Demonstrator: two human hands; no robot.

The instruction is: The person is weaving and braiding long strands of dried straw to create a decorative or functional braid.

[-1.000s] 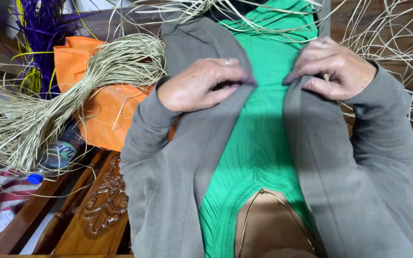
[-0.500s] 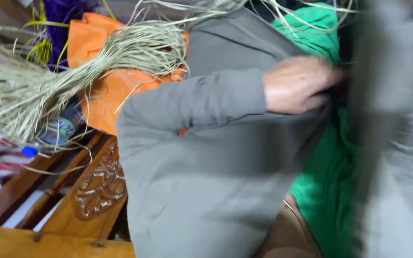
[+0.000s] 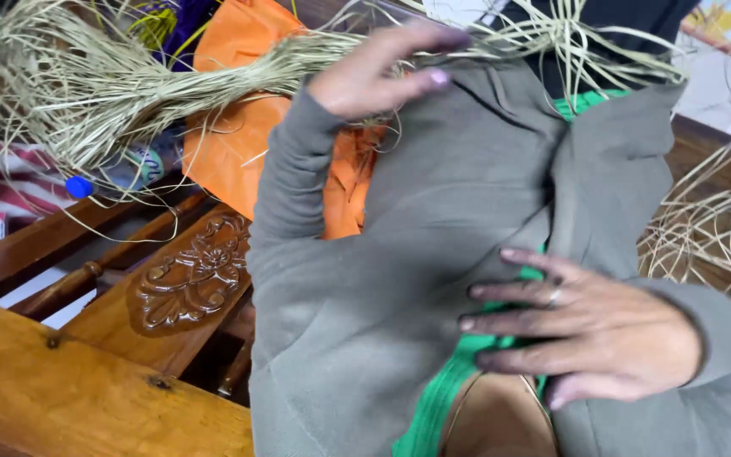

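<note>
Hands on the grey cardigan

Right hand (image 3: pixel 590 334) lies flat, fingers spread, on the grey cardigan (image 3: pixel 433 279) lower right; left hand (image 3: pixel 378 72) hovers open, top centre, near straw bundle (image 3: pixel 129 80).

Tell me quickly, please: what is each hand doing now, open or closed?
Left hand: open, fingers spread, raised over the grey cardigan, holding nothing.
Right hand: open, flat on the grey cardigan, holding nothing.

Close head view, facing down
</note>
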